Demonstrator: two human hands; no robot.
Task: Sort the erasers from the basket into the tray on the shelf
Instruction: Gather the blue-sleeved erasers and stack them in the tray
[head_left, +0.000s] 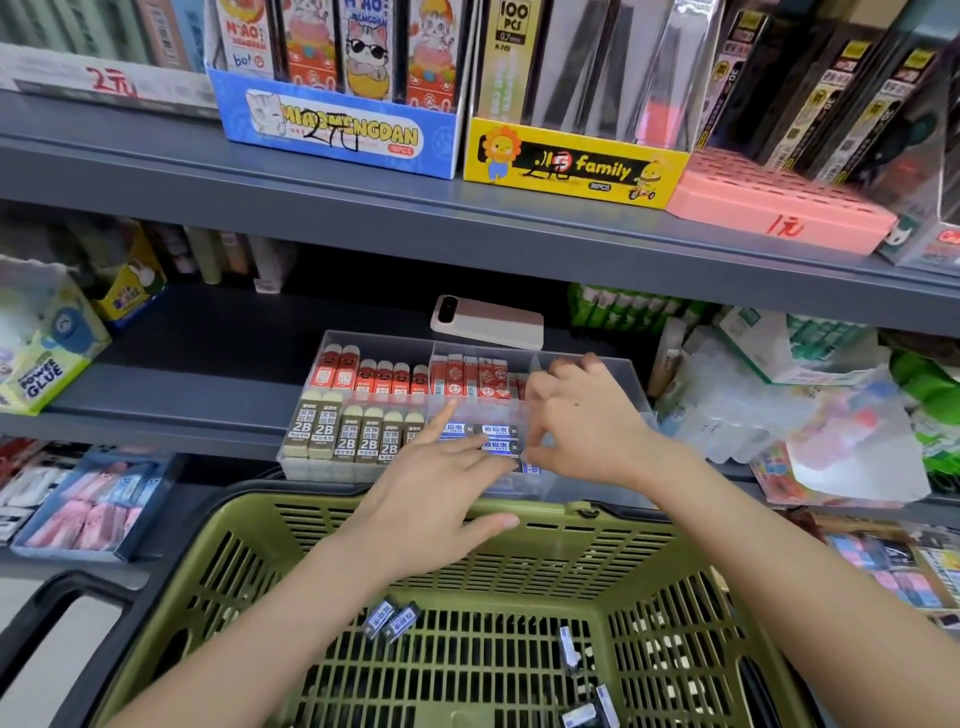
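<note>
We see the blue-labelled erasers (500, 438) lying flat in the front compartment of the clear tray (587, 358), right under our fingertips. Our left hand (441, 483) is stretched out with straight fingers resting on them, while our right hand (576, 421) curls thumb and forefinger in a pinch on their right end. Left of our left hand stand rows of 2B erasers (337, 436) with red erasers (363, 376) behind, and below our wrists the green basket (322, 525) holds a few loose erasers (392, 618).
</note>
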